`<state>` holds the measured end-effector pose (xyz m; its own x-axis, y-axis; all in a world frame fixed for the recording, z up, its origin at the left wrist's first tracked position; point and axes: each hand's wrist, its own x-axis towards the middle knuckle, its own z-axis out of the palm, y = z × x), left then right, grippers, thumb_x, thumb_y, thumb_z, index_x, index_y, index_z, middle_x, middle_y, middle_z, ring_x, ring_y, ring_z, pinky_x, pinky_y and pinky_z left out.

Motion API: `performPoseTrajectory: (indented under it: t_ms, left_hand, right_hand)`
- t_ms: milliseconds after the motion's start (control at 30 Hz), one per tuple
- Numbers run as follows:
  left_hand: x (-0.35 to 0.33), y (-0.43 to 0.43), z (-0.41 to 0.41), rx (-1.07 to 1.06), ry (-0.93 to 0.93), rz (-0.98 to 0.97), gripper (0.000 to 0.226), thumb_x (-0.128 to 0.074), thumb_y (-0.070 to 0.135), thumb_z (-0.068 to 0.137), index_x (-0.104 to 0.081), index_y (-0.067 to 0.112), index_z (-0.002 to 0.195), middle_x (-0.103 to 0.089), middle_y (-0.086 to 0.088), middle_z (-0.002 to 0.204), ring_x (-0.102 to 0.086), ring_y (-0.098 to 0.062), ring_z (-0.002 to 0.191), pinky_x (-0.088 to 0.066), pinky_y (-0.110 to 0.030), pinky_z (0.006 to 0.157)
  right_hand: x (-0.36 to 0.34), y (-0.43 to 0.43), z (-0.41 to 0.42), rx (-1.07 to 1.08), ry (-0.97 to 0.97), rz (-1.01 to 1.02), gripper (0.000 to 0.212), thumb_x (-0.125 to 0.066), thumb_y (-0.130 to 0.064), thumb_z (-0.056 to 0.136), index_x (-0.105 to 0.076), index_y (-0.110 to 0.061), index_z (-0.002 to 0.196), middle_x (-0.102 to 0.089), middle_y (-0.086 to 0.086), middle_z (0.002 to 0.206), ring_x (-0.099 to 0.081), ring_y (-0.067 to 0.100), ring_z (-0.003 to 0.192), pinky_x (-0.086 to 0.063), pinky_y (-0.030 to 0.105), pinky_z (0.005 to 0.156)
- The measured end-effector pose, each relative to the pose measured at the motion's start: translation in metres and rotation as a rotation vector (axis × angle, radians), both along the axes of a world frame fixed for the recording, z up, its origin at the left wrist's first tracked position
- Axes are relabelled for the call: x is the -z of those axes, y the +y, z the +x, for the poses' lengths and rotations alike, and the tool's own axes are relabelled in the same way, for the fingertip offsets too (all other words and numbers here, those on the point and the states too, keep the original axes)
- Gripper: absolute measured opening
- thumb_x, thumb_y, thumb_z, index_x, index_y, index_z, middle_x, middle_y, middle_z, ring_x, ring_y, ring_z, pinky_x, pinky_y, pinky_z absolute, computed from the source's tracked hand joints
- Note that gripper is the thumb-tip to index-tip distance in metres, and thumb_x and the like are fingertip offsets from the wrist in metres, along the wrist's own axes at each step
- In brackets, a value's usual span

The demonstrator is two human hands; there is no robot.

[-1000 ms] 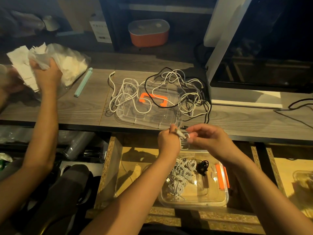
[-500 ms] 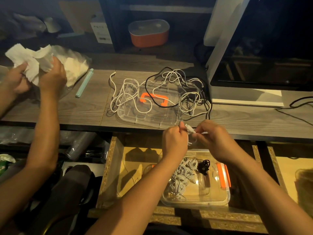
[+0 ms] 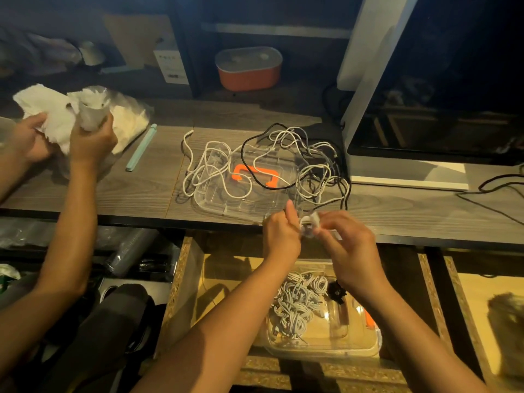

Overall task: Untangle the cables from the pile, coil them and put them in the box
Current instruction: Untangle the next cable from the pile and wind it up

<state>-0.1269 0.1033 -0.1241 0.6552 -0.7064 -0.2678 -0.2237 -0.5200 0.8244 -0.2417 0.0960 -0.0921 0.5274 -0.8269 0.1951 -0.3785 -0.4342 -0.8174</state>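
Both forearms angle up from below and meet in the middle — left hand (image 3: pixel 280 236) curled with one finger sticking up, right hand (image 3: pixel 350 251) curled in beside it, both pinching one little white cable coil (image 3: pixel 307 224).

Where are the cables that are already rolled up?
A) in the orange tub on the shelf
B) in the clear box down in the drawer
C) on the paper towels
B: the coiled cables lie in the clear box in the drawer, below the left hand and right hand pinching a small white cable.
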Motion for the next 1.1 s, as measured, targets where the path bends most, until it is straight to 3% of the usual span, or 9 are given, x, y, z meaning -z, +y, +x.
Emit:
performPoseTrajectory:
  t_ms: [67, 133, 267, 333, 433, 567, 733, 900, 1100]
  left_hand:
    - [-0.001, -0.008, 0.004, -0.051, 0.211, 0.068, 0.055, -0.031, 0.033, 0.102, -0.065, -0.010, 0.094, -0.064, -0.027, 0.094, -0.060, -0.035, 0.093, -0.043, -0.038, 0.078]
    - [0.001, -0.005, 0.000, -0.048, 0.298, 0.069, 0.054, -0.034, 0.036, 0.101, -0.064, -0.008, 0.096, -0.064, -0.028, 0.103, -0.060, -0.036, 0.098, -0.044, -0.039, 0.081]
    - [0.008, 0.007, -0.006, 0.006, 0.396, -0.009, 0.055, -0.031, 0.051, 0.098, -0.062, 0.008, 0.083, -0.065, -0.014, 0.089, -0.061, -0.026, 0.082, -0.048, -0.037, 0.082]
    - [0.010, 0.013, -0.007, 0.112, 0.305, -0.017, 0.059, -0.028, 0.051, 0.098, -0.062, 0.007, 0.082, -0.061, -0.009, 0.079, -0.055, -0.017, 0.068, -0.043, -0.029, 0.066]
    - [0.017, 0.028, -0.011, 0.268, 0.175, 0.026, 0.052, -0.025, 0.050, 0.099, -0.052, 0.016, 0.070, -0.054, -0.007, 0.077, -0.051, -0.015, 0.067, -0.038, -0.031, 0.063]
    - [0.047, 0.048, -0.018, 0.438, -0.027, 0.167, 0.041, -0.026, 0.043, 0.101, -0.058, 0.016, 0.099, -0.060, -0.004, 0.099, -0.056, -0.020, 0.096, -0.038, -0.029, 0.077]
    - [0.082, 0.065, -0.031, 0.419, 0.166, 0.371, 0.050, -0.028, 0.049, 0.099, -0.050, 0.019, 0.132, -0.056, -0.002, 0.128, -0.053, -0.017, 0.115, -0.037, -0.026, 0.092]
    - [0.088, 0.070, -0.029, 0.417, 0.258, 0.461, 0.053, -0.025, 0.053, 0.099, -0.042, 0.025, 0.140, -0.053, -0.008, 0.135, -0.049, -0.025, 0.124, -0.035, -0.041, 0.107]
    - [0.074, 0.066, -0.028, 0.485, -0.076, 0.267, 0.036, -0.042, 0.041, 0.097, -0.049, 0.027, 0.129, -0.058, 0.004, 0.123, -0.055, -0.016, 0.110, -0.048, -0.036, 0.092]
  right_hand:
    - [0.012, -0.004, -0.001, -0.198, 0.092, -0.361, 0.018, -0.057, -0.022, 0.085, -0.072, -0.013, 0.086, -0.067, 0.001, 0.094, -0.056, 0.010, 0.106, -0.048, 0.024, 0.092]
    - [0.020, -0.010, -0.009, -0.314, 0.141, -0.427, 0.025, -0.058, -0.028, 0.082, -0.074, -0.012, 0.091, -0.068, 0.001, 0.097, -0.053, 0.014, 0.115, -0.046, 0.028, 0.098]
    - [0.014, -0.003, -0.025, -0.159, -0.051, 0.222, 0.026, -0.061, -0.033, 0.081, -0.070, -0.025, 0.104, -0.059, -0.009, 0.121, -0.052, 0.005, 0.119, -0.044, 0.019, 0.097]
    - [0.017, 0.005, -0.027, 0.061, -0.309, 0.588, 0.018, -0.061, -0.025, 0.086, -0.069, -0.015, 0.099, -0.064, 0.001, 0.105, -0.063, 0.014, 0.096, -0.054, 0.023, 0.078]
    - [0.028, 0.016, -0.029, 0.164, -0.315, 0.832, 0.012, -0.053, -0.016, 0.094, -0.062, -0.008, 0.094, -0.060, 0.006, 0.075, -0.059, 0.020, 0.068, -0.050, 0.029, 0.059]
    - [0.055, 0.022, -0.037, 0.268, -0.204, 0.878, 0.007, -0.056, -0.005, 0.091, -0.063, -0.004, 0.088, -0.061, 0.005, 0.073, -0.058, 0.012, 0.060, -0.053, 0.026, 0.059]
    - [0.096, 0.029, -0.040, 0.382, -0.050, 0.917, 0.014, -0.055, 0.001, 0.089, -0.062, -0.004, 0.078, -0.061, 0.008, 0.070, -0.057, 0.017, 0.065, -0.052, 0.027, 0.061]
    - [0.111, 0.032, -0.045, 0.446, -0.046, 0.955, 0.017, -0.052, 0.005, 0.089, -0.061, -0.005, 0.078, -0.061, 0.009, 0.075, -0.059, 0.022, 0.071, -0.053, 0.038, 0.074]
    - [0.091, 0.024, -0.035, 0.486, 0.075, 0.561, 0.015, -0.054, -0.013, 0.094, -0.063, -0.016, 0.082, -0.064, 0.000, 0.076, -0.062, 0.018, 0.073, -0.052, 0.035, 0.065]
